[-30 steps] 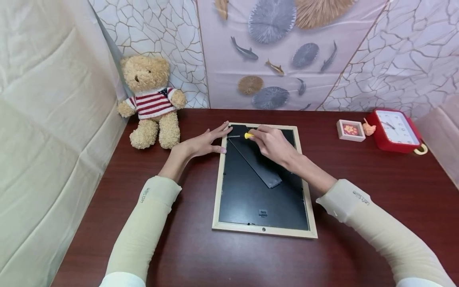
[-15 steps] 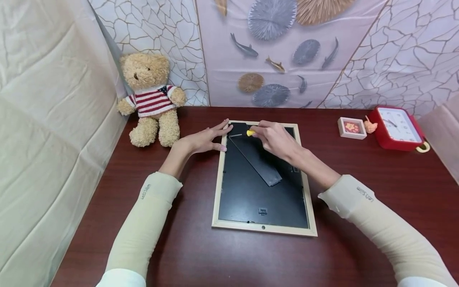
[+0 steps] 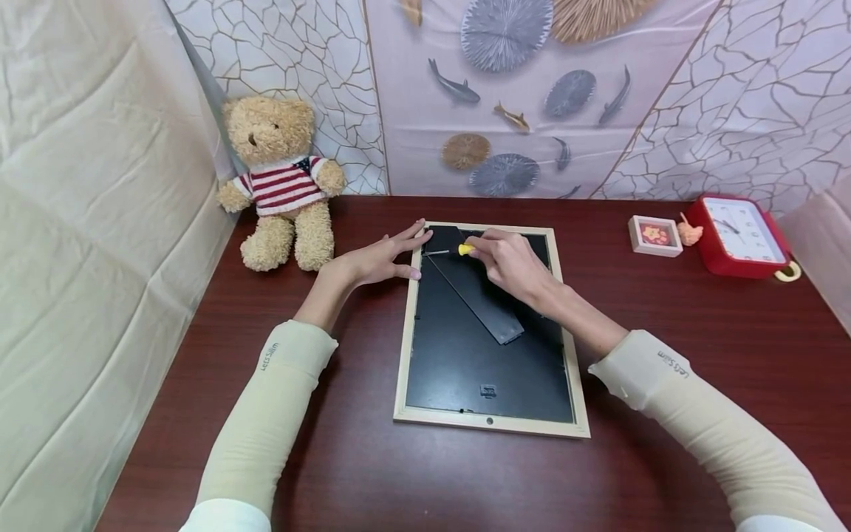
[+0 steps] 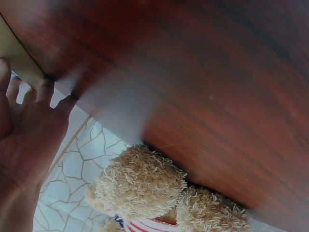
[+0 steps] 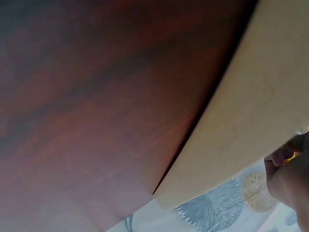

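Observation:
A picture frame (image 3: 452, 369) with a pale wood border and black backing lies face down on the dark wood table. Its black stand leg (image 3: 488, 310) runs slantwise across the backing. My right hand (image 3: 515, 267) grips a screwdriver (image 3: 465, 250) with a yellow and black handle; its metal shaft points left to the frame's upper left edge. What the tip touches is too small to tell. My left hand (image 3: 375, 260) rests on the frame's upper left corner, fingers spread and straight. In the left wrist view the left hand (image 4: 34, 125) is at the frame's pale side (image 4: 19, 53).
A teddy bear (image 3: 286, 181) in a striped shirt sits at the back left. At the back right stand a small pink-framed box (image 3: 654, 236), a small orange figure (image 3: 689, 233) and a red clock (image 3: 741, 235). A patterned cloth (image 3: 425, 170) hangs behind the table.
The screwdriver and right hand have shifted slightly to the right. My left hand keeps its place on the frame corner. The whole view has tilted a little.

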### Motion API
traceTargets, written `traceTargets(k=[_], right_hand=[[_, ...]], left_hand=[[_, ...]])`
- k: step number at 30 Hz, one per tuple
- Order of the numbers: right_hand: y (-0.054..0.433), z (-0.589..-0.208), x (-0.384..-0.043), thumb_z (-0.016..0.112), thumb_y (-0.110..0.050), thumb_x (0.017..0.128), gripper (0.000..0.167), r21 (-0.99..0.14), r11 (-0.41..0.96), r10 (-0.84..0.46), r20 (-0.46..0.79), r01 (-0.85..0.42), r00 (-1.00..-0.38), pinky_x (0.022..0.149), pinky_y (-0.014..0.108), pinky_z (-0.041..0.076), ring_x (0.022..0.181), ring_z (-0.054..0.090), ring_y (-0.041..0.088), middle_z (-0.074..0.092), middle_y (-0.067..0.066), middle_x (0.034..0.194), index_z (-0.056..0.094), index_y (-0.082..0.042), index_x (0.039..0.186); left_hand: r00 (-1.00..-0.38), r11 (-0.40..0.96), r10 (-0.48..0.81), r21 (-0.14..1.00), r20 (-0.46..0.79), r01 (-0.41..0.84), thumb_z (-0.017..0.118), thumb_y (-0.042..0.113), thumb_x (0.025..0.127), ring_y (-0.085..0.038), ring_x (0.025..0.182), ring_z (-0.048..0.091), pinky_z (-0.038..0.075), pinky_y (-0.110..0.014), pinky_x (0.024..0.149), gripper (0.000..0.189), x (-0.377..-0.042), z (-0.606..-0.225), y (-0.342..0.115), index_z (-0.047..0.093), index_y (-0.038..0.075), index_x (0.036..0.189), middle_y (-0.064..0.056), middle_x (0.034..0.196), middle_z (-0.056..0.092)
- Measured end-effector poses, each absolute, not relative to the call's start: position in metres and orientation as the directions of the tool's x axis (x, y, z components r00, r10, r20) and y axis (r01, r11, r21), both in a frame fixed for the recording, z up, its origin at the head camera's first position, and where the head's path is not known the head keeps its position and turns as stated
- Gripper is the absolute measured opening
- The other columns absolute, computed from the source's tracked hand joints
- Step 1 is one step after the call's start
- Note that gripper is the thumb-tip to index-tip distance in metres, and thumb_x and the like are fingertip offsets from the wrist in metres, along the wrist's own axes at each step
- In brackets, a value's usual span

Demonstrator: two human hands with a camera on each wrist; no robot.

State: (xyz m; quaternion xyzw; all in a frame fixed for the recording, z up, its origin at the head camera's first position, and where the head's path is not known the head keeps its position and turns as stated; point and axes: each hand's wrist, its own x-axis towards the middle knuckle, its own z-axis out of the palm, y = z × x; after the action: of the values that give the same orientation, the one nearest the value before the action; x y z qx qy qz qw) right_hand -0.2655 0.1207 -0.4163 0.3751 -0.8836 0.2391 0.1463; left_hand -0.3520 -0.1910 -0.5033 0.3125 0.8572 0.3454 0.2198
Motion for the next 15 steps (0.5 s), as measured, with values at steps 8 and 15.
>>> traceTargets(k=[8, 15], right_hand=[[0.117, -0.411, -0.269, 0.067, 0.003, 0.105, 0.021, -0.322, 0.592, -0.596, 0.443, -0.739, -0.67, 0.073, 0.047, 0.061, 0.079, 0.071, 0.031, 0.077, 0.023, 0.1, 0.078, 0.011, 0.12], [0.114, -0.393, -0.284, 0.065, 0.009, 0.103, 0.023, -0.328, 0.578, -0.65, 0.369, -0.747, -0.664, 0.069, 0.044, 0.06, 0.075, 0.072, 0.03, 0.076, 0.023, 0.095, 0.079, 0.012, 0.12]], left_hand=[[-0.718, 0.559, 0.681, 0.735, -0.143, 0.384, 0.077, 0.06, 0.097, -0.015, 0.171, -0.003, -0.008, -0.057, 0.137, 0.097, -0.354, -0.501, -0.19, 0.022, 0.044, 0.175, 0.023, 0.182, -0.007], [-0.729, 0.587, 0.658, 0.736, -0.19, 0.338, 0.076, 0.042, 0.104, -0.023, 0.172, -0.005, -0.005, -0.05, 0.139, 0.102, -0.322, -0.461, -0.18, 0.01, 0.023, 0.179, 0.004, 0.186, -0.01]])
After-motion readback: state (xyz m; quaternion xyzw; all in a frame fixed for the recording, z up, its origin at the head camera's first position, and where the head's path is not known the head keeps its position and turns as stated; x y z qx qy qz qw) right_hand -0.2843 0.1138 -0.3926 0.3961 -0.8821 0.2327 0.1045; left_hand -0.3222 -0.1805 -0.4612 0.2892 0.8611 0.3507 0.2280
